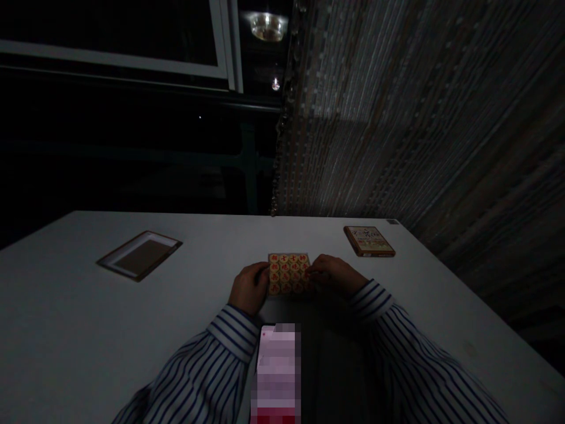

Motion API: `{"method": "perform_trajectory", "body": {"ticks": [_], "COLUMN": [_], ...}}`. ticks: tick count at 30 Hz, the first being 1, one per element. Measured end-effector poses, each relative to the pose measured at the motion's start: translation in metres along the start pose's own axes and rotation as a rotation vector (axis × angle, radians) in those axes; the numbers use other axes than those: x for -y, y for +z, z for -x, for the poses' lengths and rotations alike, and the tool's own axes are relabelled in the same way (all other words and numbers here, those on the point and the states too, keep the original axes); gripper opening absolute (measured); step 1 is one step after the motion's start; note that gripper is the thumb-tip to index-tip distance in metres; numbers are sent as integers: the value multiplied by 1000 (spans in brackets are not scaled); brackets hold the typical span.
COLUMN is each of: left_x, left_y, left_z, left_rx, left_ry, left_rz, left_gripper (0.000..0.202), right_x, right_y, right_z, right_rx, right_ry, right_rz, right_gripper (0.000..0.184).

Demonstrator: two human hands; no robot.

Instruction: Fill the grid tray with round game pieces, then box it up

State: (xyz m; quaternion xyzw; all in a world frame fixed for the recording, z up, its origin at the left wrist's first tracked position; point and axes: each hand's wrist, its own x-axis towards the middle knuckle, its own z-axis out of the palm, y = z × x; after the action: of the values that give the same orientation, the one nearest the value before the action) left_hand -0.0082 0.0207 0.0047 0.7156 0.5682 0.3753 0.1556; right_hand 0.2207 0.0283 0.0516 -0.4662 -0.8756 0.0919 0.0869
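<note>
A block of round wooden game discs with red characters lies packed in rows on the white table. My left hand rests against the block's left side with the fingers curled. My right hand touches its right side, fingertips pinched at the edge discs. Both arms wear blue-and-white striped sleeves. The dim light hides what the fingertips grip.
An open shallow box tray lies at the left of the table. A printed box lid lies at the far right. A lit phone sits near me between my forearms. A bead curtain hangs behind the table.
</note>
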Motion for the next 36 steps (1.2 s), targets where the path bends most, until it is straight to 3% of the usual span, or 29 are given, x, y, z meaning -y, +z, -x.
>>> {"method": "perform_trajectory", "body": {"ticks": [20, 36], "left_x": [-1, -1], "left_y": [-1, -1], "left_z": [1, 1], "left_rx": [14, 19], "left_ry": [-17, -10], "left_rz": [-2, -8], "left_gripper": [30, 29], "right_x": [6, 10], "right_y": [2, 0], "right_z": [23, 22], "right_rx": [-31, -20], "right_ry": [-36, -38], "right_rz": [-33, -45], "right_gripper": [24, 21]}}
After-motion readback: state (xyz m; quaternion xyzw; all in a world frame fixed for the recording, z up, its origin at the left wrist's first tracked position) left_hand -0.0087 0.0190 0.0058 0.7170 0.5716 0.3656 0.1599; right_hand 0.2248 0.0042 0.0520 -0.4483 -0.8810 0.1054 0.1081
